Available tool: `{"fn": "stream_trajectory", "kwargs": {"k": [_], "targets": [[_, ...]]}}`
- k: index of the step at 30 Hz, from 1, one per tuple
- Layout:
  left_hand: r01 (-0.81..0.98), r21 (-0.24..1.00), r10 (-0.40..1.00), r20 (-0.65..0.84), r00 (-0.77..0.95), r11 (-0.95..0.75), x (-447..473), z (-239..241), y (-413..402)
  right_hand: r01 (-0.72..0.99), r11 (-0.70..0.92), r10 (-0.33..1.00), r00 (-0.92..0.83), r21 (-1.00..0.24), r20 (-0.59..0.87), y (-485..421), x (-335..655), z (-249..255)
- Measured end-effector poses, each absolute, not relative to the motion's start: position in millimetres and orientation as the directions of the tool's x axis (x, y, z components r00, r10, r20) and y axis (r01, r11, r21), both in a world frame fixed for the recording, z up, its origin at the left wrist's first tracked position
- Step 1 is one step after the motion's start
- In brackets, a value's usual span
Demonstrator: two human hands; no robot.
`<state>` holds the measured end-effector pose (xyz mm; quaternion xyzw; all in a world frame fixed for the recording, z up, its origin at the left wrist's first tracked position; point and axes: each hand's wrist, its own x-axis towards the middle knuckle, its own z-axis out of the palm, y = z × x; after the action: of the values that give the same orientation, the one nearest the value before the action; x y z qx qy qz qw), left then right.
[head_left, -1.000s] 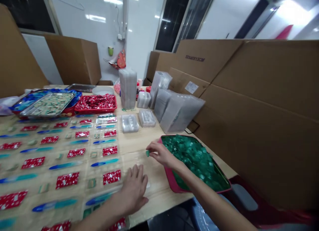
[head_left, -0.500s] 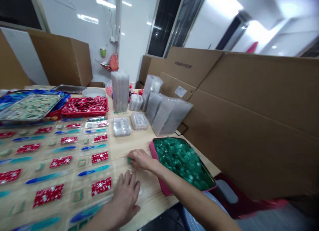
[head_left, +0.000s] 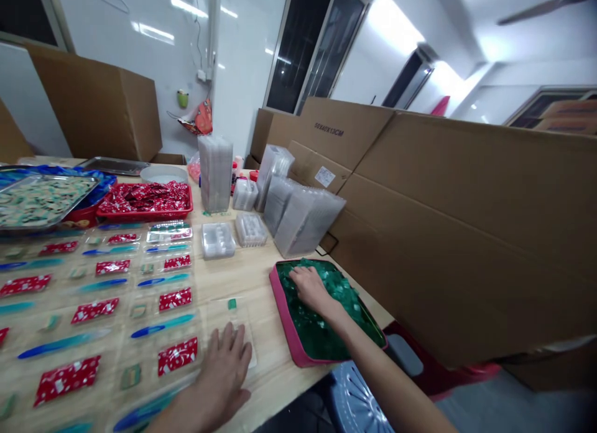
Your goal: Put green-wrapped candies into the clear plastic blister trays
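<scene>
My left hand lies with fingers spread on a clear plastic tray at the table's front. One small green piece sits in that tray, beyond my fingertips. Off to the right, my right hand reaches into a pink-rimmed tub heaped with shiny green pieces. Its fingers are curled down among the pieces; their tips and whatever they pinch are hidden.
Left of my hands stand rows of clear trays with red spotted packets and blue pens. Behind are a red tray of packets, stacked clear trays and a metal tray. A tall cardboard sheet walls the right side.
My right hand has moved right, from the clear tray into the tub, leaving a green piece in the tray. My left hand stays on the tray. The view has shifted slightly right.
</scene>
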<state>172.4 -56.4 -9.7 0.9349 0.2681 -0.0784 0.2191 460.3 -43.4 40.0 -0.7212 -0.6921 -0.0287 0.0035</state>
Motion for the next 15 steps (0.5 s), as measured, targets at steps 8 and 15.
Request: {"fn": "stream_trajectory", "kwargs": {"k": [8,15], "targets": [[0.58,0.375,0.464,-0.357,0.811,-0.723,173.8,24.9,-56.7,0.997,-0.044,0.997,0.047,-0.065,0.053,-55.0,465.7,45.6],[0.558,0.418,0.453,-0.328,0.829,-0.717,172.1,24.7,-54.3,0.996,-0.039,0.998,0.043,-0.083,0.046,-52.3,454.8,36.1]]}}
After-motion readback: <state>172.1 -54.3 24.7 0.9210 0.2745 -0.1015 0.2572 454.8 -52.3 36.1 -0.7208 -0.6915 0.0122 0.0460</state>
